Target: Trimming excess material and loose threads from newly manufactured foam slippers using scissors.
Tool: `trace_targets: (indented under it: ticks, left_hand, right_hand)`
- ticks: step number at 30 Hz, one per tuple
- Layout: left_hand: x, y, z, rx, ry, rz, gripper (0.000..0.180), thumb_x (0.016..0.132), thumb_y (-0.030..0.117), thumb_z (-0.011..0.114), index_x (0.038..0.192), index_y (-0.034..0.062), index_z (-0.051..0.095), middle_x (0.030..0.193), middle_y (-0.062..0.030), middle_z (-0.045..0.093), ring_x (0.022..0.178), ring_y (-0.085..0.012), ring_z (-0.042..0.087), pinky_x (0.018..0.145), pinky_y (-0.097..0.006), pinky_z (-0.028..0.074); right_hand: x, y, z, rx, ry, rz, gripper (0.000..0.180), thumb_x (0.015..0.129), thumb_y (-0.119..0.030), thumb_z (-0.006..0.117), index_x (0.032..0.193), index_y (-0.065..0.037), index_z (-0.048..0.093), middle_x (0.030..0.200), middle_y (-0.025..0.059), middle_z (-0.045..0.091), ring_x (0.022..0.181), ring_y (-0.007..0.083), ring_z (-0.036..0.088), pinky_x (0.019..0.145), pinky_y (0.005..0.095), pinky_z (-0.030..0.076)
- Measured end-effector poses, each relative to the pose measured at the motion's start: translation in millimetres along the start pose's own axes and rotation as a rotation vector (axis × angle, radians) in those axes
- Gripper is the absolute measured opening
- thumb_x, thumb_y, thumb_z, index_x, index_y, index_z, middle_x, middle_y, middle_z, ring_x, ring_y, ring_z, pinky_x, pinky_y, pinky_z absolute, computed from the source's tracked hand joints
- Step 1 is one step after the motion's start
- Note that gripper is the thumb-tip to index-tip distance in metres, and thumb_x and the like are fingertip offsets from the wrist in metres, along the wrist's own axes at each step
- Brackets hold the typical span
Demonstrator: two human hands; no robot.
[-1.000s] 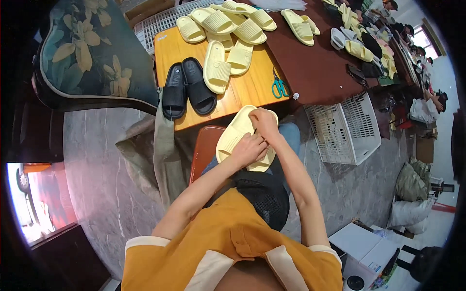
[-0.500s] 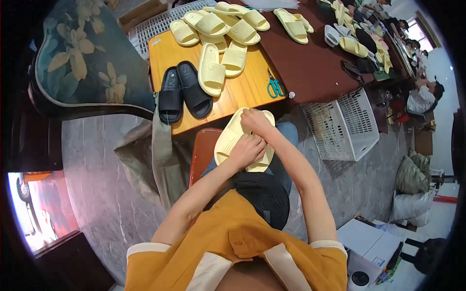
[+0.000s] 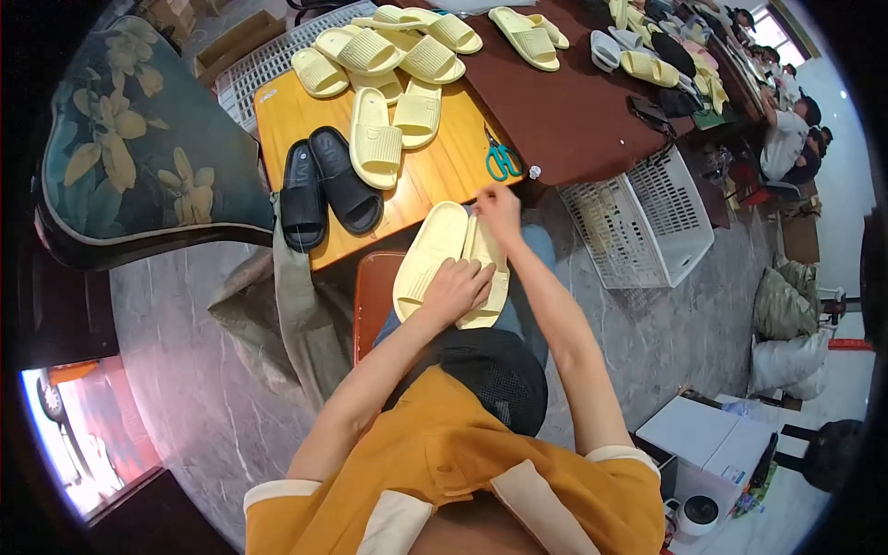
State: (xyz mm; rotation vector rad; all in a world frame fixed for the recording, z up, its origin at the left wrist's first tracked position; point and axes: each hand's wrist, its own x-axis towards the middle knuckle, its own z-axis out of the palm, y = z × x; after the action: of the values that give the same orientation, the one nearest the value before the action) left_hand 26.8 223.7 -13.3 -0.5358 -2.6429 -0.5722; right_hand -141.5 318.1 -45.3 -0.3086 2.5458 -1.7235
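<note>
A pair of pale yellow slide slippers (image 3: 433,242) rests side by side on my lap, just below the table edge. My left hand (image 3: 460,289) lies over their straps with its fingers curled down, gripping the pair. Just beyond the far end of the right-hand slipper, my right hand (image 3: 499,213) is raised with its fingers pinched together. Whatever is in that pinch, if anything, is too small to make out. Teal-handled scissors (image 3: 502,163) lie on the wooden table (image 3: 435,176) ahead of my right hand.
Black slides (image 3: 303,208) sit on the table's left side, and several yellow slippers (image 3: 377,139) are heaped behind. A brown-covered table (image 3: 555,120) adjoins on the right, above a white plastic crate (image 3: 638,222). A floral-covered chair (image 3: 148,139) stands left. People (image 3: 786,139) sit far right.
My right hand has moved off the slipper, away toward the table edge, with its fingers still pinched. The left hand stays on the slippers. The whole view has shifted slightly.
</note>
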Motion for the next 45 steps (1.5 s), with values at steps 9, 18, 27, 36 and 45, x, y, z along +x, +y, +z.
trace_targets:
  ticks: [9,18,27,36,45]
  left_hand:
    - [2.9,0.4,0.4,-0.052,0.007,-0.012,0.024,0.085,0.027,0.064,0.104,0.012,0.061,0.079,-0.004,0.055,0.072,-0.0201,0.058,0.069,-0.035,0.043]
    - [3.7,0.8,1.7,-0.075,0.021,-0.01,0.025,0.085,0.023,0.064,0.106,0.0115,0.062,0.079,-0.0046,0.054,0.07,-0.0203,0.058,0.066,-0.035,0.043]
    - [3.5,1.0,-0.9,-0.108,0.039,-0.008,0.028,0.085,0.023,0.065,0.11,0.0101,0.063,0.079,-0.0044,0.055,0.072,-0.0218,0.057,0.067,-0.037,0.043]
    - [-32.1,-13.9,-19.5,-0.32,0.226,-0.405,0.058,0.085,0.019,0.064,0.136,-0.0006,0.045,0.132,-0.0233,0.048,0.125,-0.0414,0.044,0.107,-0.048,0.034]
    - [-112.7,-31.5,-60.0,-1.127,-0.04,-0.859,0.085,0.085,0.006,0.066,0.155,0.0064,0.019,0.157,-0.0129,0.029,0.143,-0.0217,0.031,0.116,-0.033,0.024]
  right_hand:
    - [66.9,46.4,-106.9,0.065,0.406,0.081,0.011,0.091,-0.006,0.06,0.092,0.005,0.06,0.081,0.0155,0.065,0.067,0.0207,0.07,0.057,0.0299,0.057]
    - [68.6,50.4,-93.3,-0.959,0.202,-0.166,0.013,0.093,-0.02,0.058,0.101,-0.009,0.056,0.102,0.0144,0.057,0.08,0.0405,0.065,0.068,0.0508,0.054]
    - [6.0,60.7,-106.9,-0.362,0.191,-0.122,0.035,0.086,-0.012,0.067,0.119,-0.005,0.058,0.113,0.016,0.058,0.084,0.0274,0.065,0.078,0.0387,0.052]
    - [-143.7,-18.4,-88.3,-0.356,-0.564,-0.178,0.112,0.066,-0.033,0.086,0.153,-0.005,0.021,0.149,0.0306,0.029,0.138,0.0437,0.033,0.114,0.0443,0.028]
    - [-144.6,-2.6,-77.0,-0.254,-0.329,-0.209,0.086,0.073,-0.001,0.063,0.152,-0.008,0.029,0.145,0.0279,0.039,0.131,0.0408,0.044,0.111,0.0408,0.036]
